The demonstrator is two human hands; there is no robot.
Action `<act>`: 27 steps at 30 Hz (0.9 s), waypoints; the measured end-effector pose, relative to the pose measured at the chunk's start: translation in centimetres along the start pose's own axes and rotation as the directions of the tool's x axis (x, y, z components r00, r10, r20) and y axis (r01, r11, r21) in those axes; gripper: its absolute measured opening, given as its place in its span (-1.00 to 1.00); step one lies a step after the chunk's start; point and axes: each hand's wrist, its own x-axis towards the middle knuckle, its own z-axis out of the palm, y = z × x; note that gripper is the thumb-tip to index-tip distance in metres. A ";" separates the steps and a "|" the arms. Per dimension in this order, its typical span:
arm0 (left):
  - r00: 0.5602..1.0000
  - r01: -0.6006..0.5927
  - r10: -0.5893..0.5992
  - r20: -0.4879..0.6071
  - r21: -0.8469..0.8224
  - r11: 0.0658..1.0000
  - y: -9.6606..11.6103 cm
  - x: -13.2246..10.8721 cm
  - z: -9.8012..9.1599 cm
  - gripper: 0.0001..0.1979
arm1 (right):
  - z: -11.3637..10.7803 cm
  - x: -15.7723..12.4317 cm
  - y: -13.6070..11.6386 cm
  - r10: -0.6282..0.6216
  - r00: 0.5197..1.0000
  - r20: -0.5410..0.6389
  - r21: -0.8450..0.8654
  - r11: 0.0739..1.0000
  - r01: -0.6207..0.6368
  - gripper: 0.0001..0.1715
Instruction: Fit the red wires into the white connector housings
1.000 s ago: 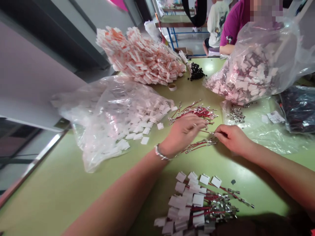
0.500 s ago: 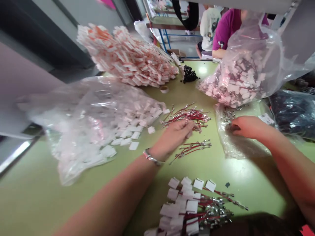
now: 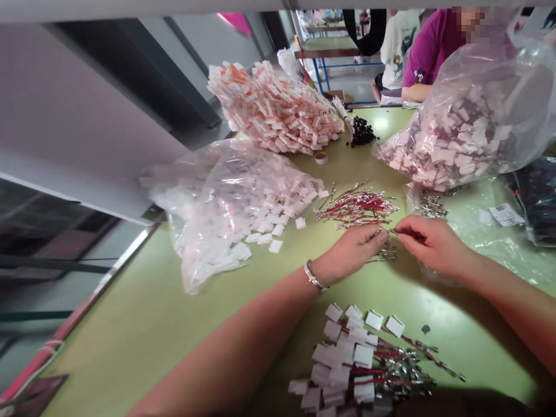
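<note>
My left hand (image 3: 364, 244), with a bracelet on its wrist, pinches what looks like a short red wire; most of it is hidden by the fingers. Facing it closely, my right hand (image 3: 432, 240) pinches a small metal piece (image 3: 392, 231) at its fingertips. Just behind the hands lies a pile of short red wires (image 3: 360, 205) with metal ends. A few loose wires (image 3: 386, 255) show partly below my left fingers. Small metal pieces (image 3: 433, 206) lie on a clear plastic bag beyond my right hand.
Nearest me lie red wires with white tags (image 3: 364, 356) and metal ends. At left, a clear bag (image 3: 208, 231) spills white pieces. Behind stand an orange-and-white bundle (image 3: 278, 110), a tape roll (image 3: 320, 157), black-tipped strands (image 3: 362, 131) and a full bag (image 3: 460, 139). A person sits opposite.
My right hand has come left from the metal pieces to meet my left hand. My left hand has drawn off the wire pile. The view has turned left.
</note>
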 end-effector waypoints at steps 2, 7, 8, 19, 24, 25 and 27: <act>1.000 -0.006 0.006 0.023 -0.011 1.000 -0.1 0.0 0.2 -0.66 | 1.1 -0.2 0.0 -0.018 0.998 -0.059 0.059 0.998 0.022 -0.86; 1.000 -0.008 0.008 0.021 0.037 0.999 -0.4 0.1 0.1 -0.69 | 1.5 -0.4 0.3 -0.032 0.994 -0.104 0.084 0.996 0.041 -0.86; 1.000 -0.014 0.013 0.027 0.045 0.999 -0.4 0.1 0.0 -0.69 | 1.5 -0.4 0.3 0.008 0.996 -0.092 0.117 0.993 0.003 -0.85; 0.999 -0.050 0.047 0.021 0.201 0.978 0.1 -0.2 -0.7 -0.72 | 1.7 -0.6 0.0 0.230 0.972 0.042 0.449 0.865 -0.224 -0.85; 0.998 -0.056 0.043 0.054 0.270 0.961 0.3 -0.2 -0.9 -0.72 | 1.5 -0.5 -0.2 0.149 0.989 0.017 0.327 0.934 -0.146 -0.84; 0.997 -0.066 0.048 0.065 0.312 0.948 0.4 -0.2 -1.0 -0.71 | 1.4 -0.5 -0.1 0.135 0.991 0.020 0.310 0.941 -0.135 -0.83; 0.992 -0.106 0.067 0.106 0.437 0.893 0.4 -0.3 -1.1 -0.72 | 1.0 -0.4 0.0 0.110 0.992 0.054 0.271 0.955 -0.121 -0.83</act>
